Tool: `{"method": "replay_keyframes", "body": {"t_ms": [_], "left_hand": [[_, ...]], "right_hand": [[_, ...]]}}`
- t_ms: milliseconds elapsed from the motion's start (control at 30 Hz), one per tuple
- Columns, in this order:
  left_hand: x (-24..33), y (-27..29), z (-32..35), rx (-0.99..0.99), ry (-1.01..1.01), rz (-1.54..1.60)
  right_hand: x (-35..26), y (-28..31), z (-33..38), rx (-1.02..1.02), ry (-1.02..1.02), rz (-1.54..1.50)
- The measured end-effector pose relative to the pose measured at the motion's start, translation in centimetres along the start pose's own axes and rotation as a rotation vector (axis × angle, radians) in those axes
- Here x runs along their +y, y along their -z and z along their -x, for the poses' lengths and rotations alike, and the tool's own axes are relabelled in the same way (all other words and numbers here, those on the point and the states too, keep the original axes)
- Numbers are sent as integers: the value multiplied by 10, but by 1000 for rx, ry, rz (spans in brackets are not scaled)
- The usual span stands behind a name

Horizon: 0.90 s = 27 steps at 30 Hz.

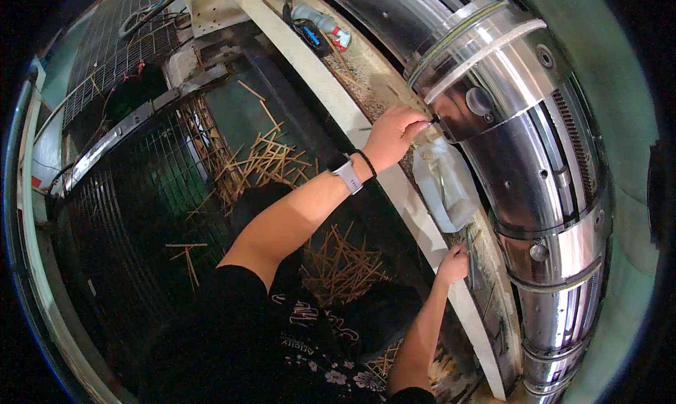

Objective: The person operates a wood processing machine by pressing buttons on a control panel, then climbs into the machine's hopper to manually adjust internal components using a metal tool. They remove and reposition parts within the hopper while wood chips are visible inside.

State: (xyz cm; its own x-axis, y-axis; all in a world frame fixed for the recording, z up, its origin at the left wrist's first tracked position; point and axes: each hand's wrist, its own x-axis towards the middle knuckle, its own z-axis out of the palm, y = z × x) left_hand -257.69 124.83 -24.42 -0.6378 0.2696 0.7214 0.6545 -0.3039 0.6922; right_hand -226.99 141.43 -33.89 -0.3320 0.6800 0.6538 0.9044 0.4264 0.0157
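My left hand (396,133), with a watch on its wrist, is closed in a pinch against the side of the shiny metal cylinder (486,87). A small dark tip shows at its fingertips; what it belongs to is hidden. Lower down, my right hand (454,263) is curled closed over the cream-coloured beam's edge, beside a thin grey metal piece (472,263). Whether it grips that piece I cannot make out. Between my hands a cut translucent plastic jug (445,189) lies in the trough, with a slender stick-like thing inside.
A spray bottle (320,24) with a red-and-white head lies in the trough's far end, near a black tool with a blue mark (310,36). The cream beam (317,73) runs along the trough. Many thin wooden sticks (271,158) are strewn below.
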Motion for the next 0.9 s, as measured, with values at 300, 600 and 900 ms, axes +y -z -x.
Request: {"method": "replay_keyframes", "body": {"t_ms": [300,600,900], "left_hand": [[-2,10,-23,-68,-115,-162],[2,16,-33,-80,-98,-112],[5,9,-25,34,-99,-85]], "right_hand": [[3,-3,-2,-78,-53,-32],[-4,7,-3,-116,-63,6],[7,-6,-2,-79,-34,33]]}}
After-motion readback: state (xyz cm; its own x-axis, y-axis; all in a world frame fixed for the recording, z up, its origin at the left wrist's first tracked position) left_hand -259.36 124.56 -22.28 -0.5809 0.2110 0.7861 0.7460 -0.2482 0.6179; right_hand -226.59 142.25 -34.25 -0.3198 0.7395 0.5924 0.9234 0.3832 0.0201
